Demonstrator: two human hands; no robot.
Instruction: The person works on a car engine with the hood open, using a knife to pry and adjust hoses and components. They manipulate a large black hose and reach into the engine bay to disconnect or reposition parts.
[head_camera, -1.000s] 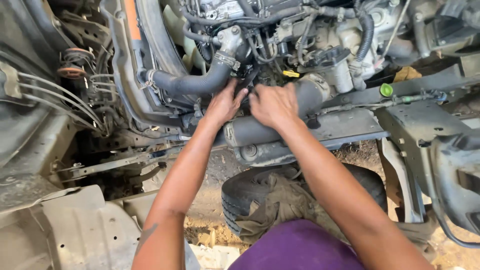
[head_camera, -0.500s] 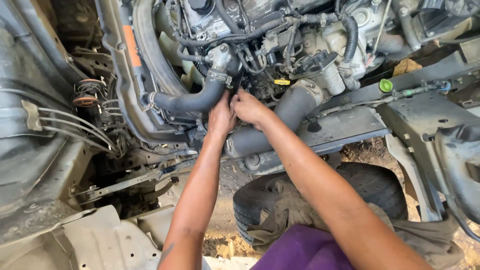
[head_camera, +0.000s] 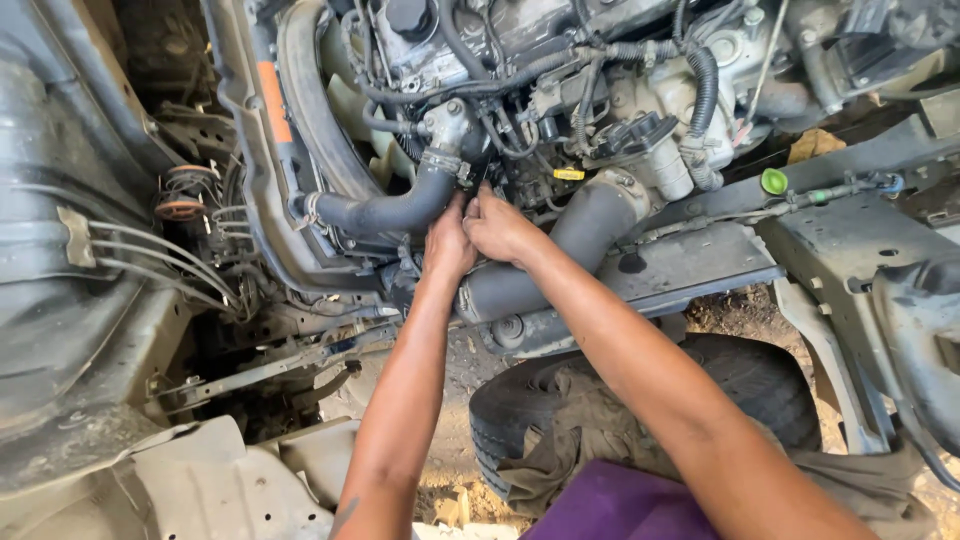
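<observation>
Looking straight down into a grimy engine bay here, everything coated in dull dust and old oil. Both hands are jammed in right next to each other at the end of the thick black rubber hose (head_camera: 385, 212), the smooth curved one that sweeps in from the left and bends up to a cast metal neck (head_camera: 447, 122) with a shiny ribbed band clamp (head_camera: 445, 162) around the joint. The left hand (head_camera: 449, 243) sits just under that clamp with its fingers curled in toward the hose end, touching it; can't tell if it's really gripping anything because the fingertips are buried in the shadow. The right hand (head_camera: 503, 228) is pressed up beside it, fingers bent and pinched together at the same spot just below the clamp, and whatever they're pinching is hidden. Right under the wrists runs a fat matte grey intake pipe (head_camera: 560, 260), round and dusty. Off to the right there's a small bright green plastic cap (head_camera: 774, 181) on a flat steel bracket. Down below, a worn tyre (head_camera: 600, 400) with a crumpled brownish rag (head_camera: 570, 440) draped on it, sitting on bare dirt.
</observation>
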